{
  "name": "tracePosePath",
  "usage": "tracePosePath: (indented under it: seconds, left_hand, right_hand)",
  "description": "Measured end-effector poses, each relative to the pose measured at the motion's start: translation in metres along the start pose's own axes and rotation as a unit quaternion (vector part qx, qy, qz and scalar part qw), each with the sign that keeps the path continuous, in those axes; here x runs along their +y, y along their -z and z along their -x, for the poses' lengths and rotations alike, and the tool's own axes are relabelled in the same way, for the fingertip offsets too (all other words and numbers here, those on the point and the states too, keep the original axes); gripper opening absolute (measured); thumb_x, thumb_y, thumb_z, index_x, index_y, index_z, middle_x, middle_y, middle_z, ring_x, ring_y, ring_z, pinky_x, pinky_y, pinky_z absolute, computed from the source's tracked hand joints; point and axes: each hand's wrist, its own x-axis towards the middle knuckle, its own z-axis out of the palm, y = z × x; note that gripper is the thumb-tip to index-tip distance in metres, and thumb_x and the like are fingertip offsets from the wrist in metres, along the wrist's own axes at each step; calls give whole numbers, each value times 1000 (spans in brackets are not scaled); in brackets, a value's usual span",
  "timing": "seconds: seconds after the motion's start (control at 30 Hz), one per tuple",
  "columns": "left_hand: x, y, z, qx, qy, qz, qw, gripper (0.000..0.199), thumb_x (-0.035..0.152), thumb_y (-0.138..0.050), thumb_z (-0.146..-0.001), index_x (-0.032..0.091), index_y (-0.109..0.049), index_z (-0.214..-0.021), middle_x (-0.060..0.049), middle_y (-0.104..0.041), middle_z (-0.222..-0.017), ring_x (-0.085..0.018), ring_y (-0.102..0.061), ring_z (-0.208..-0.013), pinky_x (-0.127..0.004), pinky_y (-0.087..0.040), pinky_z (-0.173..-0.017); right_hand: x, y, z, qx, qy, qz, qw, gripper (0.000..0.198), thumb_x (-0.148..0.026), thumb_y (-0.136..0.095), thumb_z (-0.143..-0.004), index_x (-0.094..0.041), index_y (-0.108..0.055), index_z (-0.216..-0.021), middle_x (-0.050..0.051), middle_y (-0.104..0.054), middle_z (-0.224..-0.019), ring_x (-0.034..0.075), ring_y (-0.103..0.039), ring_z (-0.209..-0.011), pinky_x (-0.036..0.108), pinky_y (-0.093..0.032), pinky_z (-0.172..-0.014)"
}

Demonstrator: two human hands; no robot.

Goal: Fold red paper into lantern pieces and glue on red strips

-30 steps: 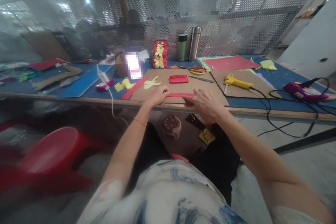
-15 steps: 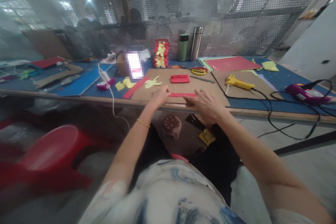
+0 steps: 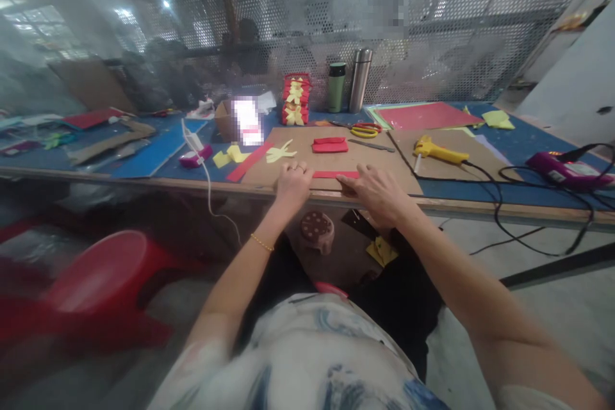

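Note:
A narrow red paper strip (image 3: 329, 174) lies across the cardboard sheet (image 3: 269, 173) near the table's front edge. My left hand (image 3: 294, 184) has its fingers curled down on the strip's left end. At the right end, my right hand (image 3: 382, 191) has its fingers closed on the strip, the index finger reaching along it. A folded red paper piece (image 3: 330, 145) lies just beyond the strip. Left of that rest cut pale yellow paper pieces (image 3: 281, 151), and a grey blade-like tool (image 3: 371, 145) is to the right.
A yellow glue gun (image 3: 441, 150) with a black cable lies at right. Scissors (image 3: 366, 130), a red-and-yellow paper decoration (image 3: 295, 100), a green bottle (image 3: 336, 87) and a steel flask (image 3: 360, 81) stand or lie at the back. A bright phone (image 3: 246, 122) leans by a small box.
My left hand has turned, showing more of its back, with the fingers now farther forward over the strip's end. My right hand stays nearly in place. The view shifts slightly.

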Motion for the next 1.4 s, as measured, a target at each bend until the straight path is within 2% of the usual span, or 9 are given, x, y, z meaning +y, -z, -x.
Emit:
tracePosePath:
  seconds: [0.2, 0.37, 0.53, 0.67, 0.8, 0.87, 0.97, 1.17, 1.4]
  left_hand:
    - [9, -8, 19, 35, 35, 37, 998, 39, 43, -47, -108, 19, -74, -123, -15, -68, -113, -31, -56, -106, -43, -43, -92]
    - [17, -12, 28, 23, 81, 73, 994, 47, 46, -41, -110, 24, -68, -142, -15, -65, -126, -31, -54, -113, -44, -43, -96]
    - [21, -10, 31, 8, 97, 88, 991, 53, 52, -37, -110, 28, -67, -145, -15, -62, -133, -31, -52, -119, -44, -42, -101]
    - [22, -4, 29, -17, 91, 70, 993, 57, 60, -43, -106, 28, -66, -146, -17, -62, -134, -34, -52, -120, -45, -43, -102]
    - [28, 2, 30, -55, 85, 32, 994, 72, 70, -52, -97, 24, -59, -153, -21, -61, -137, -38, -52, -122, -49, -43, -104]
    - [32, 3, 31, -58, 86, 17, 994, 78, 71, -55, -95, 22, -54, -157, -23, -59, -141, -40, -50, -127, -51, -42, -108]
    - [36, 2, 32, -50, 88, 9, 995, 77, 68, -56, -96, 27, -50, -160, -22, -57, -143, -40, -49, -130, -52, -41, -111]
    - [37, 5, 28, -48, 101, 17, 994, 66, 67, -58, -95, 34, -59, -152, -21, -58, -140, -39, -53, -123, -50, -46, -104]
    - [38, 3, 29, -43, 98, 14, 994, 69, 68, -57, -96, 31, -56, -154, -22, -58, -141, -41, -53, -126, -51, -46, -104]
  right_hand:
    - [-3, 1, 1, -6, -11, -3, 1000, 52, -21, -40, -107, -24, -48, -158, 21, -60, -127, 30, -58, -111, 33, -34, -72]
    - [-4, 0, 2, 2, -8, 4, 1000, 51, -23, -42, -107, -24, -47, -158, 21, -60, -127, 30, -58, -110, 33, -36, -73]
    - [-2, -6, 1, 10, -7, -6, 1000, 50, -24, -37, -109, -23, -47, -158, 22, -59, -127, 31, -57, -109, 34, -36, -73]
    - [-2, -6, 0, 3, -12, -19, 1000, 49, -30, -36, -110, -24, -48, -157, 22, -59, -129, 32, -56, -111, 35, -37, -76]
    - [-4, -6, 1, 5, -12, -12, 1000, 49, -29, -42, -108, -23, -48, -157, 22, -58, -131, 31, -57, -111, 34, -37, -77]
    - [-3, -9, 0, 12, -16, -12, 1000, 48, -28, -37, -110, -24, -49, -156, 21, -58, -129, 30, -58, -108, 34, -36, -76]
    - [-2, -16, -4, 28, -20, -11, 999, 49, -29, -29, -112, -25, -50, -156, 20, -59, -125, 30, -59, -106, 34, -35, -74]
    - [-1, -19, -7, 27, -20, -18, 999, 49, -34, -31, -112, -26, -51, -156, 20, -59, -124, 30, -58, -105, 34, -36, -74]
    - [-1, -22, -8, 42, -18, -17, 999, 48, -35, -30, -112, -26, -53, -153, 20, -60, -122, 29, -60, -103, 34, -36, -73]
